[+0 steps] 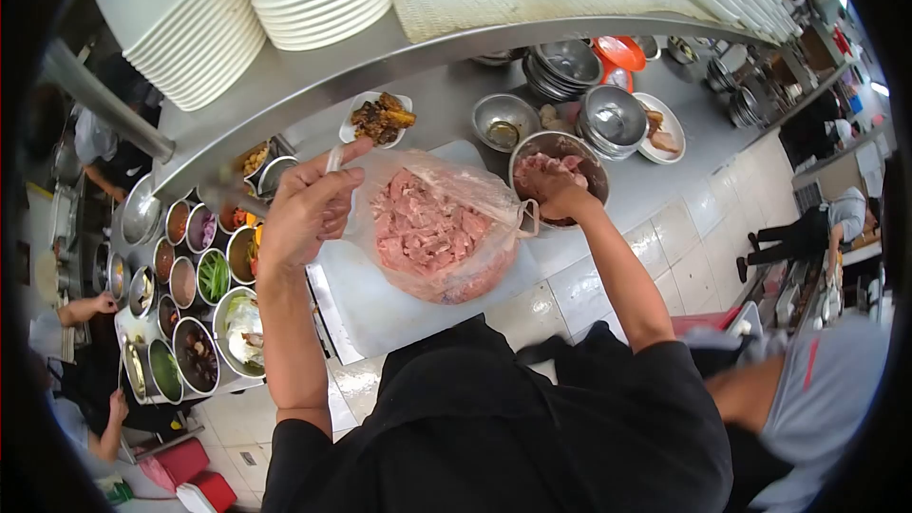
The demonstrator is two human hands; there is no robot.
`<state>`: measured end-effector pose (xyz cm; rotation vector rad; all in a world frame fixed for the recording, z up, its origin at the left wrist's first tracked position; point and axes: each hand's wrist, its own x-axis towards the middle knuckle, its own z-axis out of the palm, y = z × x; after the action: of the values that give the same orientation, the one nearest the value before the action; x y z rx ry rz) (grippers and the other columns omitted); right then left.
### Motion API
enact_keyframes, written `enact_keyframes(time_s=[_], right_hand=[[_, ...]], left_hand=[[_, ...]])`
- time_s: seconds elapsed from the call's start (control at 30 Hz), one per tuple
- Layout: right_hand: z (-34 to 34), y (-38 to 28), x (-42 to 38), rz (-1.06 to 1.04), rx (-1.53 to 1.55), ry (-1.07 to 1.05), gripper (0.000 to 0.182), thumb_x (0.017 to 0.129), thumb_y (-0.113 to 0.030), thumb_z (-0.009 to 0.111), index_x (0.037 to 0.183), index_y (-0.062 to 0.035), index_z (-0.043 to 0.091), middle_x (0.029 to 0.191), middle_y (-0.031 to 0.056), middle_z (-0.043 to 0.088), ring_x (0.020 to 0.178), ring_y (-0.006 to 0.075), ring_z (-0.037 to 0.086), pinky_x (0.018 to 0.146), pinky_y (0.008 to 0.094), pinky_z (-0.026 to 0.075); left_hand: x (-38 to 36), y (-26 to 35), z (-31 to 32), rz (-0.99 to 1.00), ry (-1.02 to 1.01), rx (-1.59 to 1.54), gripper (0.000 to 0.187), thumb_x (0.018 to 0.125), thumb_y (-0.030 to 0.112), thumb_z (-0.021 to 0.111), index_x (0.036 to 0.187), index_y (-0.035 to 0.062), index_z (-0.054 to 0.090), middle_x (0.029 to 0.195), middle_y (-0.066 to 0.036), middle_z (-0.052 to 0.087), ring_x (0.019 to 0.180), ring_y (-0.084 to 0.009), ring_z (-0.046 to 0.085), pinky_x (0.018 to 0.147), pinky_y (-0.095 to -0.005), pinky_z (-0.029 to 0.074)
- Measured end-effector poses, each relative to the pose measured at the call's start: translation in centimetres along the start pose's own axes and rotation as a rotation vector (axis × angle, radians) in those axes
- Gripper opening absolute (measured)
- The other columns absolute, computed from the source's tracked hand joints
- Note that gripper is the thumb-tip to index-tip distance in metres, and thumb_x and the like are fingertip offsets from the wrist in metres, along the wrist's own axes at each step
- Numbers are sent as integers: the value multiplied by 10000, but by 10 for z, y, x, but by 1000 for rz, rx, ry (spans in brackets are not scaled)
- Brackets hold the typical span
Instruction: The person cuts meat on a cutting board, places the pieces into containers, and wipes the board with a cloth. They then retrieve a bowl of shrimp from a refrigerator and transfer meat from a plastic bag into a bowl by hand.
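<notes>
A clear plastic bag (432, 266) full of pale pink raw meat pieces (427, 223) rests on a white cutting board (370, 309), its mouth spread wide. My left hand (318, 204) is closed on the bag's left handle, lifting that side; the index finger points out to the right. My right hand (560, 192) reaches into a steel bowl (600, 176) that also has raw meat in it. Its fingertips are down in the meat and hidden, so their grip does not show. The bag's other handle (530, 218) stands up beside the bowl.
A steel shelf (313, 71) with stacked white dishes (323, 0) overhangs the counter. Behind the bag sits a plate of dark cooked food (382, 121). Stacked metal bowls (613, 119) crowd the right bowl; ingredient containers (211, 275) fill the left. Co-workers stand on both sides, one close (817, 389).
</notes>
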<state>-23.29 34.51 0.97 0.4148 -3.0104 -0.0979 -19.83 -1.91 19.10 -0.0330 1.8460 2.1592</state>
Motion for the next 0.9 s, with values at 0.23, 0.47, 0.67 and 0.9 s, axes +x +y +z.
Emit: enact_keyframes(time_s=[0.23,0.47,0.67,0.9], right_hand=[[-123,-48,15,87,681,318,244,753,-4,616,985,-56,668,975,191,654,905,358,627,791,412,499],[-19,-144,45,-214,784,-69,194,724,-34,593,901,-45,670,840,179,652,917,363,608,799,427,498],[-34,-156,21,-211,667,-66,296,721,-40,635,1017,-47,629,841,177,656,806,354,631,725,438,500],[-46,-204,-2,-436,761,30,181,747,-94,611,918,-36,610,906,150,650,899,328,624,766,452,512]], left_hand=[[-7,3,3,-19,-50,40,461,869,111,599,1292,-53,518,555,95,308,431,-14,248,404,-202,178],[-7,3,15,-64,-105,75,486,861,101,606,1313,-47,504,549,95,306,439,-15,242,421,-212,174],[-2,0,6,-32,-115,58,494,862,113,609,1326,-22,505,548,93,316,441,-17,240,422,-216,178],[-2,-1,14,-30,-106,68,480,866,108,603,1322,-11,514,547,91,319,440,-16,241,415,-213,184]])
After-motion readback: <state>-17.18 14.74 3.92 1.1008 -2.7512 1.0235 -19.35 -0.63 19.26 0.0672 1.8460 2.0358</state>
